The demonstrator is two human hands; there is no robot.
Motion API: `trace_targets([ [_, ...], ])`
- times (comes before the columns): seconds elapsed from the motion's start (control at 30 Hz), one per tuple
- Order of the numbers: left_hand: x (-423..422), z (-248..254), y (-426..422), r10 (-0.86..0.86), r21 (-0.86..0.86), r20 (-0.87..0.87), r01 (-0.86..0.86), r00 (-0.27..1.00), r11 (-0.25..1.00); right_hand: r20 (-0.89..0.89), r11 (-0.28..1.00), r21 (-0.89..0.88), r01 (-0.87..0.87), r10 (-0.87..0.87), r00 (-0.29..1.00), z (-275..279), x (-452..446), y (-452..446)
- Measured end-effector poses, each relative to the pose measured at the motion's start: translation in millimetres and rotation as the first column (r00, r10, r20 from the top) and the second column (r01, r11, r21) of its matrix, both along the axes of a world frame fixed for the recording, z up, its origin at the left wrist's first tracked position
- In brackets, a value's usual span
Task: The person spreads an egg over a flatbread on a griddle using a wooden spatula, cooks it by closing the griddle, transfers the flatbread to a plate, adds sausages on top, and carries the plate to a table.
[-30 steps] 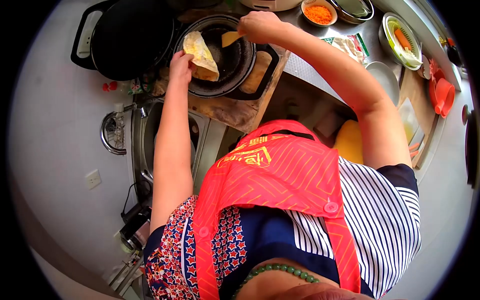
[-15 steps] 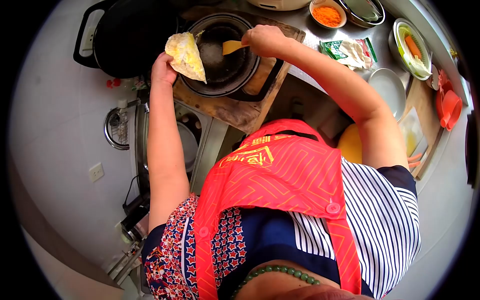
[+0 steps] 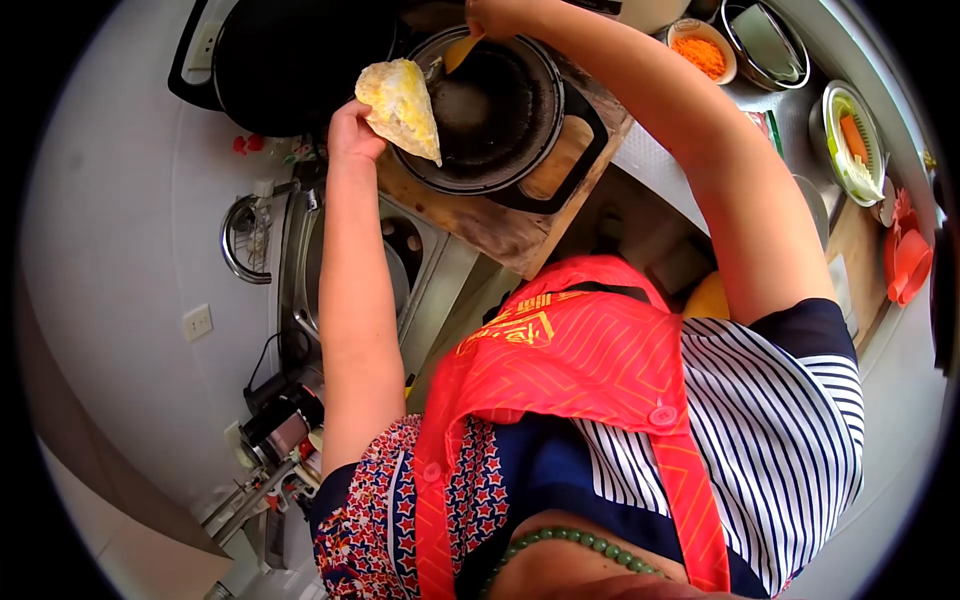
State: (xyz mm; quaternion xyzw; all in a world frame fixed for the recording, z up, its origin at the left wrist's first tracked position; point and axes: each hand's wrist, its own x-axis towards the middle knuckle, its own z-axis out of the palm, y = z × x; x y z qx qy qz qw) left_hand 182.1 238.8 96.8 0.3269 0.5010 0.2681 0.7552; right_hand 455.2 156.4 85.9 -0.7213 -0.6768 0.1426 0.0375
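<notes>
A folded, yellow-and-white egg pancake [image 3: 402, 108] is pinched in my left hand [image 3: 355, 135], tilted over the left rim of a dark round pan [image 3: 490, 125]. Across the pan, at its far edge, my right hand [image 3: 495, 14] is closed around a yellow spatula [image 3: 461, 50]; the frame's top cuts off part of the hand. The spatula's blade points down and left, near some pale bits by the rim. Apart from oily-looking patches and those bits, no food shows inside the pan.
Under the pan lies a wooden board [image 3: 445, 215]. A large black wok [image 3: 300, 65] stands at the left. Further right are a bowl of shredded carrot [image 3: 698, 57], metal bowls [image 3: 765, 45] and a vegetable basket [image 3: 852, 140]. A sink [image 3: 310, 260] lies below left.
My right hand has moved the spatula from the pan's right side to its far left edge. My left hand still holds the pancake beside the pan. The whole view has shifted slightly.
</notes>
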Motion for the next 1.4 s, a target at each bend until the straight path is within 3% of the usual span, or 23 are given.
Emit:
trace_targets([
  [0.2,0.0,3.1,-5.3,-0.012,-0.026,0.085,0.014,0.996,1.0,0.146,0.958,-0.003,-0.288,0.285,0.947,-13.0,-46.6,43.8],
  [0.3,5.5,-11.2,-7.7,-0.074,0.072,0.163,0.063,0.984,0.995,0.109,0.98,-0.115,-0.16,0.172,0.979,5.0,-38.4,3.6],
  [0.37,21.8,-26.7,-24.6,-0.19,0.293,0.066,0.163,0.98,0.942,0.05,0.999,0.037,-0.03,0.028,0.998,5.9,-29.2,-49.8],
  [0.43,39.9,-9.0,-67.0,-0.341,0.316,-0.122,0.363,0.932,0.877,-0.056,0.989,-0.04,0.144,-0.146,0.988,20.9,-29.5,-101.0],
  [0.47,48.1,-1.0,-87.0,-0.362,0.296,-0.159,0.394,0.919,0.87,-0.036,0.989,-0.052,0.137,-0.139,0.99,17.2,-26.3,-121.5],
  [0.53,49.0,-2.6,-111.6,-0.399,0.276,-0.155,0.428,0.904,0.861,-0.037,0.988,-0.026,0.151,-0.152,0.988,7.9,-24.7,-152.5],
  [0.6,35.5,-38.8,-117.1,-0.464,0.327,-0.164,0.491,0.871,0.807,-0.081,0.977,-0.031,0.209,-0.211,0.974,8.2,-28.5,-169.8],
  [0.7,17.3,-71.8,-107.3,-0.38,0.451,-0.56,0.655,0.737,0.606,-0.156,0.961,0.006,0.276,-0.272,0.95,-6.1,-34.2,-183.8],
  [0.77,20.9,-68.9,-107.0,-0.259,0.563,-0.673,0.707,0.693,0.427,-0.176,0.955,0.034,0.295,-0.285,0.942,-17.7,-43.3,-190.1],
  [0.83,27.1,-68.4,-109.9,-0.183,0.632,-0.707,0.726,0.683,0.271,-0.222,0.944,0.017,0.329,-0.317,0.922,-16.6,-53.6,-192.8],
  [0.97,33.9,-86.6,-124.5,-0.099,0.702,-0.695,0.702,0.712,0.121,-0.346,0.933,0.105,0.343,-0.289,0.892,-35.5,-68.4,-209.2],
  [1.2,0.1,-70.0,-136.7,-0.294,0.56,-0.753,0.808,0.588,0.184,-0.404,0.967,0.0,0.253,-0.231,0.885,-2.9,-81.4,-241.1],
  [1.33,-18.8,-72.8,-138.4,-0.253,0.659,-0.7,0.741,0.668,0.132,-0.451,0.961,-0.24,0.14,-0.238,0.86,57.6,-64.7,-245.0],
  [1.4,-23.7,-69.5,-141.0,-0.207,0.703,-0.664,0.694,0.719,0.156,-0.473,0.946,-0.256,0.199,-0.302,0.828,75.9,-54.3,-235.4],
])
